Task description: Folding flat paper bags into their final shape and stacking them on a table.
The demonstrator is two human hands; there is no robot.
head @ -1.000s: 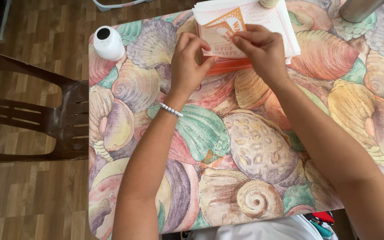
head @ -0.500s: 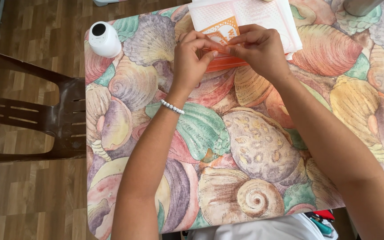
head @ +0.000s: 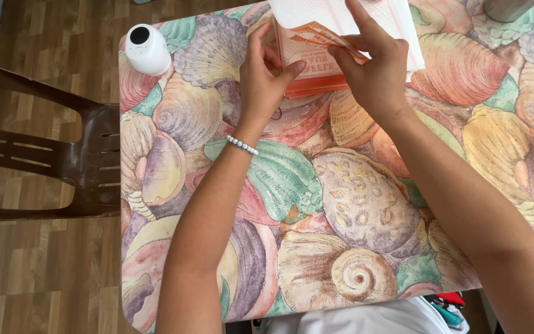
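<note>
An orange-and-white packet of paper napkins lies at the far edge of the table, with a stack of white napkins showing at its top. My left hand, with a beaded bracelet on the wrist, holds the packet's left side between thumb and fingers. My right hand pinches the packet's torn orange flap, its forefinger stretched over the white napkins.
The table is covered in a cloth printed with large seashells. A small white round device stands at its far left corner. A brown plastic chair stands to the left on the wood floor. A grey object sits at the far right.
Both hands have stayed on the packet. The right forefinger now reaches further up over the white napkins and the orange flap is lifted more.
</note>
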